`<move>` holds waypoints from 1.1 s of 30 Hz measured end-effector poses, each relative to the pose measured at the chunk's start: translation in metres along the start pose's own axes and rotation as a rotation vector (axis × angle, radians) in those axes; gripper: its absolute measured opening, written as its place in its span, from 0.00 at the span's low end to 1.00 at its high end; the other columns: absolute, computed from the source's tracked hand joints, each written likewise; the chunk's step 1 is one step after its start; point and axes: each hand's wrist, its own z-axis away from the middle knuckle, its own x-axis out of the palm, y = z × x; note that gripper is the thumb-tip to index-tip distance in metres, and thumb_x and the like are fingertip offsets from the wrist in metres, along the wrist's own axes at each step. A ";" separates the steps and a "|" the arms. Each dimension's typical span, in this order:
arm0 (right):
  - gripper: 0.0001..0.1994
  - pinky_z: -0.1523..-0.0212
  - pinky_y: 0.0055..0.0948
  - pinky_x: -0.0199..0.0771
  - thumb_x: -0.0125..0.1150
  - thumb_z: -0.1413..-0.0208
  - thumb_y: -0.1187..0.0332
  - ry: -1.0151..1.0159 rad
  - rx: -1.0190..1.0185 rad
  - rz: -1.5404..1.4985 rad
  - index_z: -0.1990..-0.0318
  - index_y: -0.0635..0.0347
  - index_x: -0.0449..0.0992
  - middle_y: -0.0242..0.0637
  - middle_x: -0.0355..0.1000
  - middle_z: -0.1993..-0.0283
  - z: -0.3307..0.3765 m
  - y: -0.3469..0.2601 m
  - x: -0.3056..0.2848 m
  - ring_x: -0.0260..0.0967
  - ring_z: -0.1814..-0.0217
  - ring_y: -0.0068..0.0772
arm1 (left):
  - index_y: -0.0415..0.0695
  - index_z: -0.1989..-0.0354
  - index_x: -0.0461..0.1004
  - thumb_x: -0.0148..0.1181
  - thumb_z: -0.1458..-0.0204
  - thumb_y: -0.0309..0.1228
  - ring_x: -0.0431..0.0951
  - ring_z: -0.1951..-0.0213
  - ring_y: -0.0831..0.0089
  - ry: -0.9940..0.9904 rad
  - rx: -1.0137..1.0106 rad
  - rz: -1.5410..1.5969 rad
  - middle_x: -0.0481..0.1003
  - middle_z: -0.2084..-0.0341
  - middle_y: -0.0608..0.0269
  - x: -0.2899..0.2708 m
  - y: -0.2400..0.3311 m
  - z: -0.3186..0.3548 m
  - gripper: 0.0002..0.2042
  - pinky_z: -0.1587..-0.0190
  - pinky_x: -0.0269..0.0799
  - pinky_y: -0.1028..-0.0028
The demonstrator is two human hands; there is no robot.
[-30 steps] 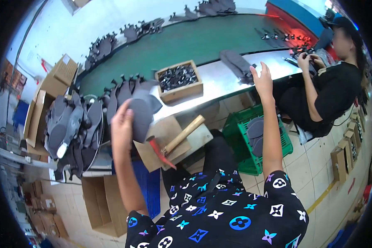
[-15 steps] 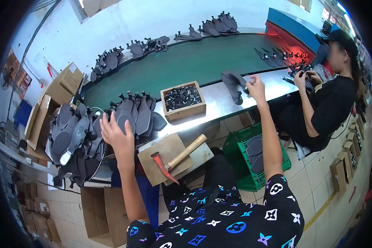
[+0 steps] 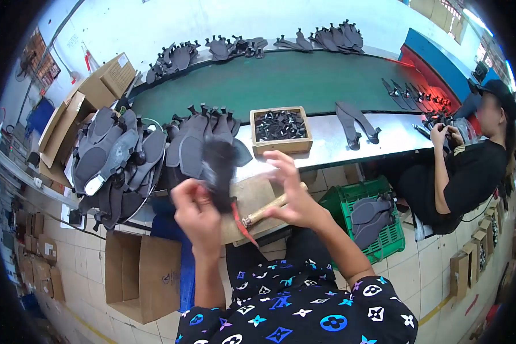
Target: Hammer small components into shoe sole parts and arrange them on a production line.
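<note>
Pinched in the fingers of my left hand [image 3: 198, 209] is a dark shoe sole [image 3: 219, 169], smeared by motion and held up over the work board [image 3: 229, 232]. My right hand [image 3: 297, 198] is open, fingers spread and empty, just right of that sole. Below it a hammer [image 3: 265, 213] with a wooden handle and a red head lies on the board; my right hand partly hides its handle. Two grey soles [image 3: 354, 123] lie side by side on the metal bench edge, away from my hands. A wooden box [image 3: 281, 148] holds many small black pieces.
Grey soles are heaped at the left [image 3: 89, 157] beside an opened carton [image 3: 63, 129]. More line the far side of the green belt [image 3: 304, 74]. A green crate [image 3: 390, 243] with soles stands right of my legs. A co-worker [image 3: 470, 166] sits at the right, handling small parts.
My left hand has come from the pile toward the middle with a sole in it. My right hand has left the soles on the metal edge and moved in. The view has shifted.
</note>
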 end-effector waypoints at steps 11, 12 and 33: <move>0.12 0.78 0.41 0.68 0.70 0.58 0.67 -0.239 0.486 0.845 0.78 0.57 0.69 0.41 0.70 0.80 0.188 0.026 -0.101 0.72 0.77 0.48 | 0.42 0.48 0.69 0.60 0.43 0.27 0.68 0.47 0.53 -0.352 -0.095 -0.695 0.69 0.52 0.50 0.047 -0.078 0.060 0.15 0.45 0.63 0.57; 0.13 0.80 0.40 0.66 0.70 0.59 0.67 -0.157 0.572 0.776 0.80 0.58 0.68 0.42 0.68 0.82 0.207 0.015 -0.107 0.70 0.79 0.50 | 0.42 0.48 0.69 0.60 0.43 0.27 0.68 0.47 0.53 -0.355 -0.088 -0.694 0.69 0.52 0.50 0.050 -0.074 0.054 0.15 0.45 0.63 0.57; 0.12 0.82 0.29 0.59 0.65 0.43 0.71 0.470 0.632 0.419 0.76 0.65 0.72 0.32 0.62 0.86 0.169 -0.070 -0.088 0.59 0.86 0.21 | 0.43 0.70 0.83 0.64 0.53 0.28 0.80 0.67 0.60 -0.704 0.833 -0.250 0.78 0.72 0.59 0.213 -0.047 -0.110 0.05 0.63 0.76 0.64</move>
